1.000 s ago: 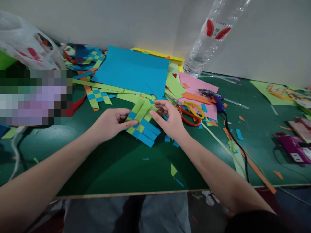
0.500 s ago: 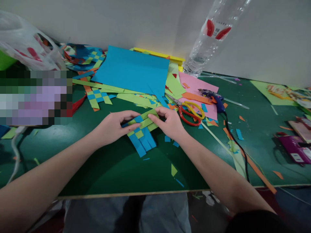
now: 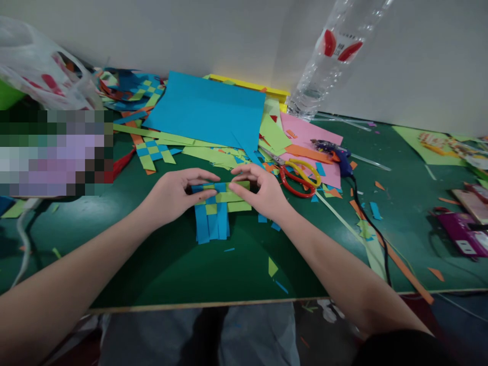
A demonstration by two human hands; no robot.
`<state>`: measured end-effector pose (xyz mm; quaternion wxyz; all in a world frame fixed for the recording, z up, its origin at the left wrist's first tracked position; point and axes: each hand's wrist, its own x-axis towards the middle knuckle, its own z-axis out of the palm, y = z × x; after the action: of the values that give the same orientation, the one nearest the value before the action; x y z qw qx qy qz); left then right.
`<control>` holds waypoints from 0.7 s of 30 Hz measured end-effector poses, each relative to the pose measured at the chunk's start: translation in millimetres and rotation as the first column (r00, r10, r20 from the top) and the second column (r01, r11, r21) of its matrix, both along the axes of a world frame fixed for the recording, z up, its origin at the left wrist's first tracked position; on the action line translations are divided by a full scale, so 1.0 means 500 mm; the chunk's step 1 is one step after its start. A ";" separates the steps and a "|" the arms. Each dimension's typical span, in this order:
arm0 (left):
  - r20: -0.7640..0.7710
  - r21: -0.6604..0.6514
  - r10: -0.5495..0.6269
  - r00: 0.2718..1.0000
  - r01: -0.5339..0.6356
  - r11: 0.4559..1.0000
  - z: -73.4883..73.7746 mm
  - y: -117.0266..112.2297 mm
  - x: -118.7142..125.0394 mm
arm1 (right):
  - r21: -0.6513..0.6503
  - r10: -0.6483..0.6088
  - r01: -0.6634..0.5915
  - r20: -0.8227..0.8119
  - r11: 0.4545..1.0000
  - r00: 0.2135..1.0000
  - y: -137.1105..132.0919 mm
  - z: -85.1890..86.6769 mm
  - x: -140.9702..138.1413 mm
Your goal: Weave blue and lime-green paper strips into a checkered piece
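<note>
Both bare hands meet over a green table [image 3: 160,274]. The left hand [image 3: 171,197] holds a woven paper piece [image 3: 210,209] by its upper left part, thumb across the front; blue strips hang toward the near edge, green ones point right. The right hand [image 3: 266,193] has its thumb at the top green strip—whether it grips is unclear. Beyond lies a blue sheet [image 3: 211,112]; to the right are scissors [image 3: 284,169] and a glue gun [image 3: 343,162]—the latter partly on a pink sheet [image 3: 312,133].
</note>
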<state>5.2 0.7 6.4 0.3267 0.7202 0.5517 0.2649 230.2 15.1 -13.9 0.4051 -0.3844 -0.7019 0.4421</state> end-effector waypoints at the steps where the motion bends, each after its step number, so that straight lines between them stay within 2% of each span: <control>1: 0.011 -0.020 -0.014 1.000 0.014 1.000 -0.001 -0.001 0.001 | -0.005 0.016 -0.016 -0.002 1.000 1.000 0.000 0.001 0.000; 5: 0.034 -0.040 -0.051 0.998 0.052 0.998 -0.004 -0.002 0.003 | 0.015 0.047 -0.048 0.067 0.999 0.997 0.000 0.004 -0.002; 13: 0.066 0.000 0.029 0.997 -0.029 1.000 0.004 -0.002 0.004 | 0.022 -0.012 0.010 0.082 1.000 0.997 0.004 0.005 -0.002; 21: 0.045 0.022 0.019 0.999 -0.020 1.000 0.002 -0.001 0.005 | 0.037 -0.042 0.038 0.115 0.999 0.993 0.003 0.005 -0.001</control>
<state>7.8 0.0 7.6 0.3282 0.7124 0.5481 0.2903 229.6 16.8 -11.4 0.3794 -0.4163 -0.7239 0.3985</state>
